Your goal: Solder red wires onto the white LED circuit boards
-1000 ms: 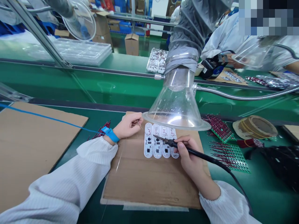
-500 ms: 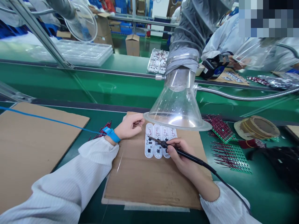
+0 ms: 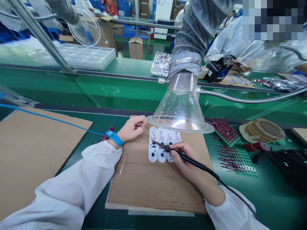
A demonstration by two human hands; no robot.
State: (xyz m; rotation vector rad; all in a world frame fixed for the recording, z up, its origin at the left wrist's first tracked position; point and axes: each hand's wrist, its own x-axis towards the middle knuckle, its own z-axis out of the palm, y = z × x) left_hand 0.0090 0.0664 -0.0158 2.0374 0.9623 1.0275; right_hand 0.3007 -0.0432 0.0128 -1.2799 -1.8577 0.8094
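Observation:
My right hand is closed round the handle of a black soldering iron. The iron's tip touches or hovers just over the leftmost of several white oblong circuit boards, which lie side by side on a cardboard sheet. Between the fingertips of my left hand is a thin solder wire, slanting down toward the iron's tip. Whether wire and tip meet is too small to tell. A blue wrist strap circles my left wrist.
A clear fume hood hangs low over the boards' far ends. Right of the cardboard lie green panels with dark red wires and a tape-wrapped round object. Another cardboard sheet lies left. Across the bench, a co-worker's sleeve shows.
The solder wire now shows running from my left fingers toward the iron's tip. My left hand has shifted slightly; the right hand and boards look nearly the same.

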